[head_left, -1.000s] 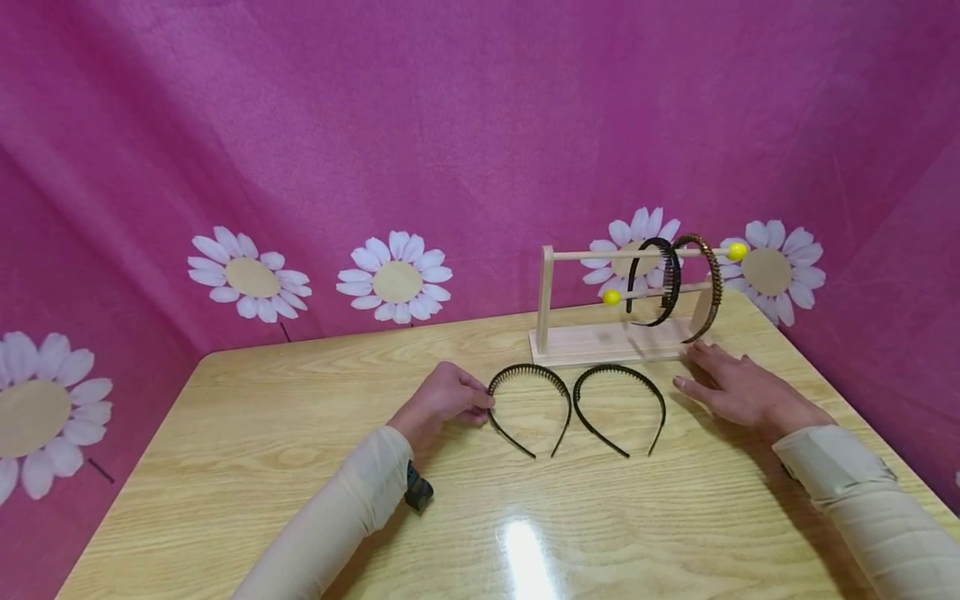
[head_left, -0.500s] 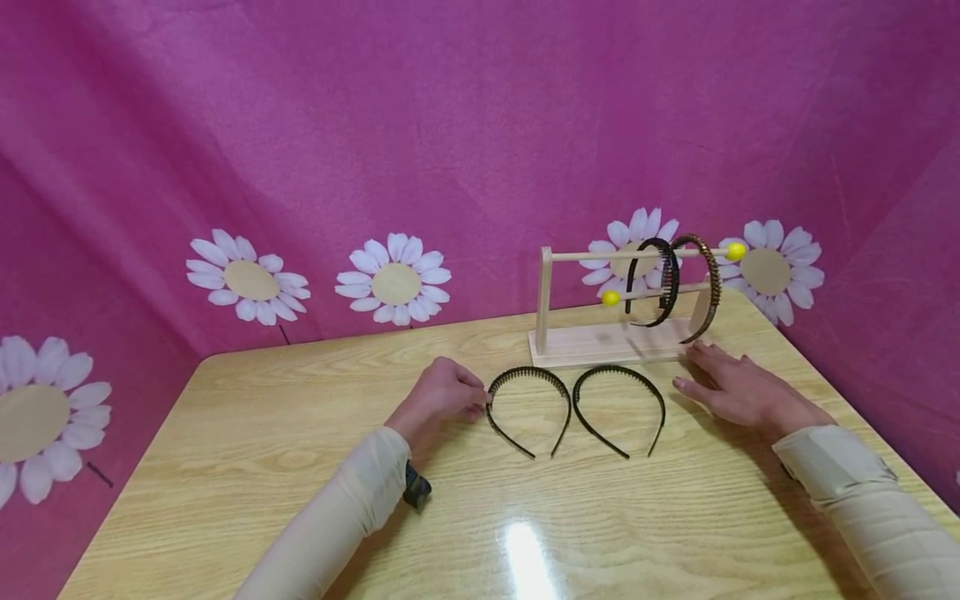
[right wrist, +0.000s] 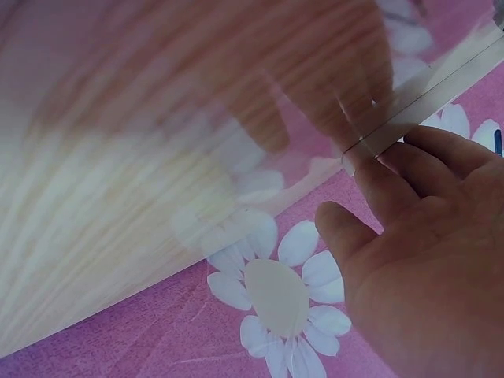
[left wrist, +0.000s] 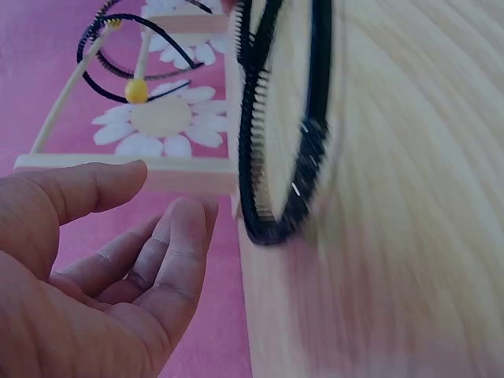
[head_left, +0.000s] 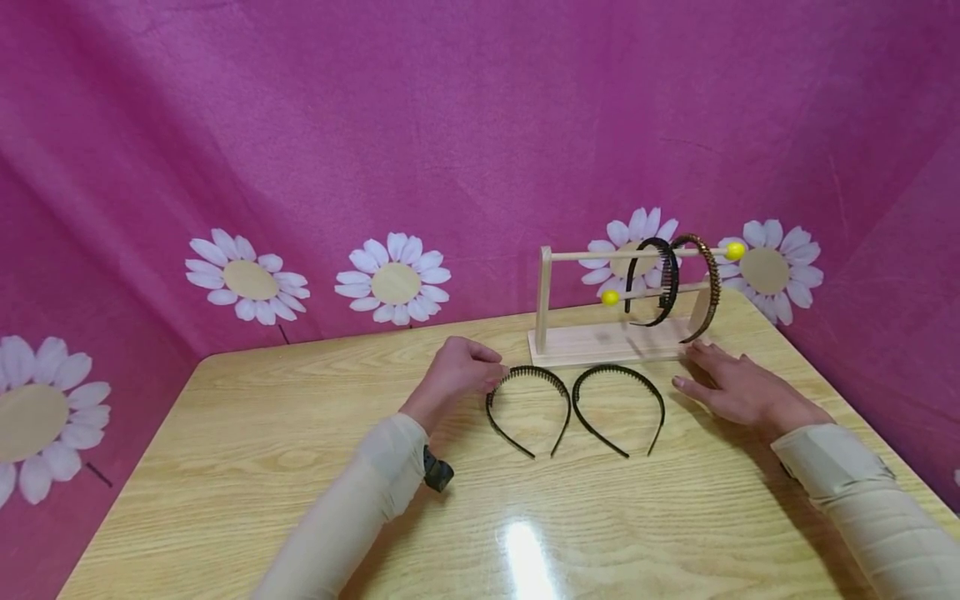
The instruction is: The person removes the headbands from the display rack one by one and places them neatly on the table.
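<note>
Two black toothed headbands lie side by side on the table, the left headband (head_left: 532, 370) and the right headband (head_left: 618, 368). My left hand (head_left: 456, 377) is at the upper left of the left headband, fingertips overlapping its curve in the head view. In the left wrist view that hand (left wrist: 110, 268) has thumb and fingers apart, nothing between them; a headband (left wrist: 250, 157) is beside the fingertips. Over the table at the right, my right hand (head_left: 750, 392) is spread, fingertips at the right end of the wooden stand's base (head_left: 615, 340). Its fingers (right wrist: 386, 181) reach the base's edge.
On the stand's rods hang a black headband (head_left: 673, 287) and a brown beaded headband (head_left: 715, 292). Yellow balls (head_left: 736, 252) cap the rods. A pink curtain (head_left: 480, 150) with daisies rises behind the wooden table (head_left: 262, 467).
My left hand was at the left headband's left side, drew slightly back, then moved forward toward its upper curve. Both headbands on the table stayed put. My right hand has not moved.
</note>
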